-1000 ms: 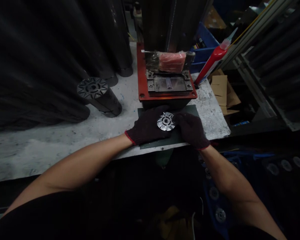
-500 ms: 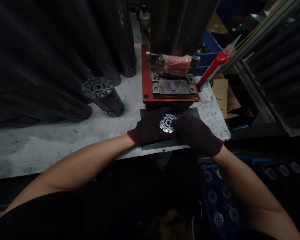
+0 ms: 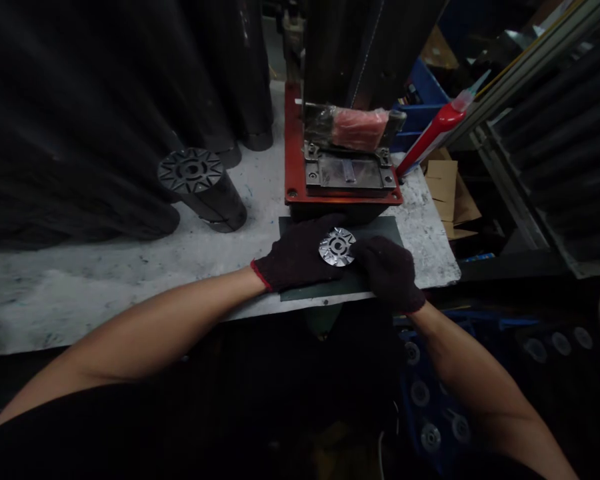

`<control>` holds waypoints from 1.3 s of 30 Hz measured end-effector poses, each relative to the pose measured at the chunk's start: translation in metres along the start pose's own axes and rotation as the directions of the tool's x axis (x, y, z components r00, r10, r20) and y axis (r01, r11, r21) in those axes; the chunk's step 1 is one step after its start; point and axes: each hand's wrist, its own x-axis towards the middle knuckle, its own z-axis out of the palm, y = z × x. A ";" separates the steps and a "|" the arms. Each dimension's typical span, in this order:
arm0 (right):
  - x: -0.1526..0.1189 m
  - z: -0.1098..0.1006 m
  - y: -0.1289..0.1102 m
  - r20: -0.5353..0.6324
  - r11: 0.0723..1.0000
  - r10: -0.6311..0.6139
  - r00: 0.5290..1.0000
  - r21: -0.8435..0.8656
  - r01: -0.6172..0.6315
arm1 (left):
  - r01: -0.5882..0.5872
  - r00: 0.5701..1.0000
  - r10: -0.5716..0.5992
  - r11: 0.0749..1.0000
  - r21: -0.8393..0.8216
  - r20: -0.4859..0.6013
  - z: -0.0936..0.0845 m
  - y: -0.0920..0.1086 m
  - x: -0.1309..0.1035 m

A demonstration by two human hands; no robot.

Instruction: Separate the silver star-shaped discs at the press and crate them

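My left hand (image 3: 300, 255), in a dark knitted glove with a red cuff, is closed around the left side of a shiny slotted metal disc (image 3: 337, 257). The disc has a round central hole and a ring of angled slots, and its face is turned up. At the disc's right edge is my right hand (image 3: 391, 275), gloved alike, with fingers bent together. Whatever those fingertips may pinch is hidden. Both hands are over a dark green mat (image 3: 320, 291) at the front of the bench.
Behind the hands stands a red-based machine (image 3: 294, 167) with a metal plate. A red bottle (image 3: 433, 137) leans at its right. Left are a dark slotted cylinder (image 3: 223, 203) and tall dark cylinders (image 3: 150, 133) on the white bench (image 3: 80, 293). A blue tray (image 3: 420, 417) of discs sits below right.
My right hand has drawn back rightward from the disc's middle to its edge, uncovering the central hole. My left hand keeps hold of the disc. The view has shifted slightly.
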 end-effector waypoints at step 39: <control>0.009 0.007 -0.016 -0.007 0.963 0.249 0.968 0.103 -0.247 | -0.045 0.999 0.045 0.999 -0.017 0.016 -0.002 0.005 0.001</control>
